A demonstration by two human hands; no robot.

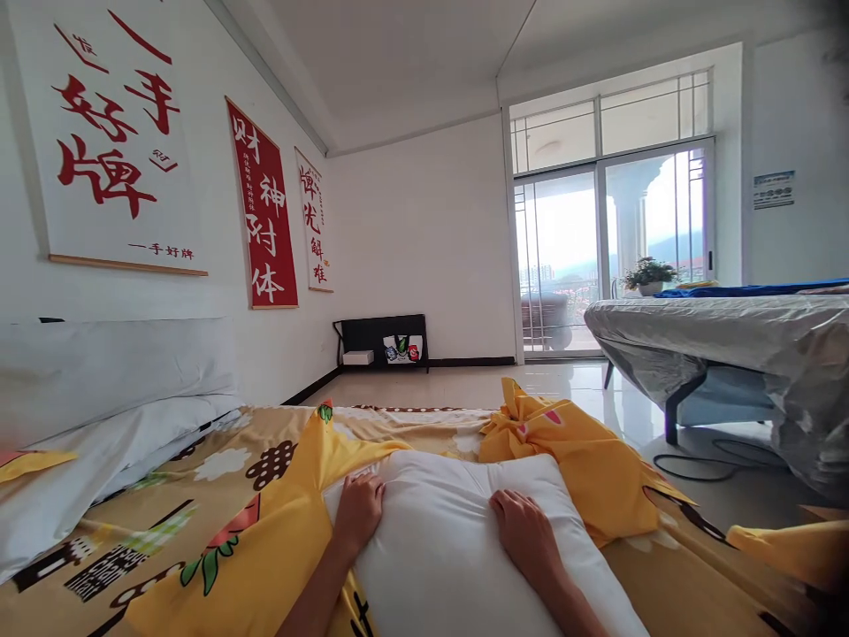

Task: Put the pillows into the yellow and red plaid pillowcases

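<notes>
A plump white pillow (pixel 431 548) lies on the bed in front of me, with creases running across its top. My left hand (pixel 360 509) grips it near the far left corner, fingers curled into the fabric. Toward the far right part, my right hand (pixel 523 524) also has its fingers bent closed on the pillow's surface. Yellow cloth (pixel 279 522) with a carrot print spreads beside and partly under the pillow's left side. Another bunched yellow cloth (pixel 584 460) touches its right side. My fingertips are partly hidden.
A brown patterned bedsheet (pixel 225 473) covers the bed. White bedding (pixel 126 442) is heaped at the left. Beyond the bed stand a low black rack (pixel 358 336) and, at right, a plastic-covered table (pixel 716 332) bearing a potted plant (pixel 648 276). A black cable (pixel 703 478) loops on the floor.
</notes>
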